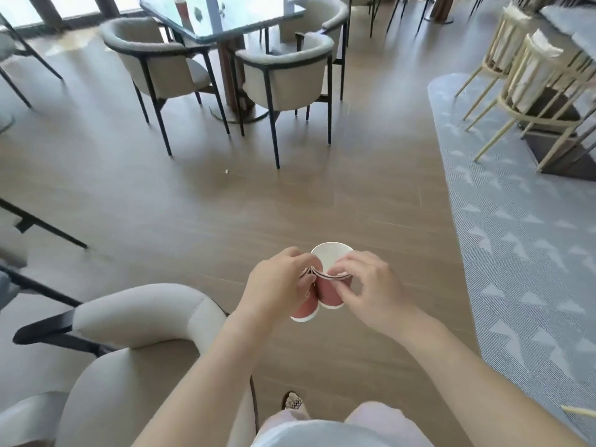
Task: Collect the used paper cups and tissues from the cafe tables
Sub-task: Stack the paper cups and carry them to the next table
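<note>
Two red paper cups with white rims and bases hang side by side over the floor in front of me. My left hand (277, 285) grips the left cup (304, 309), whose mouth is mostly hidden under the fingers. My right hand (371, 285) pinches the rim of the right cup (329, 293), whose white inside faces up. Another red cup (182, 11) stands on the glass table (225, 25) at the far top, next to a small pale crumpled thing (198, 15) that may be a tissue.
Grey padded chairs (283, 72) with dark legs ring the glass table. A grey chair (135, 333) stands close at my lower left. A patterned grey rug (516, 237) with pale wooden chairs (532, 79) lies at right. A small white scrap (226, 171) lies on the wooden floor.
</note>
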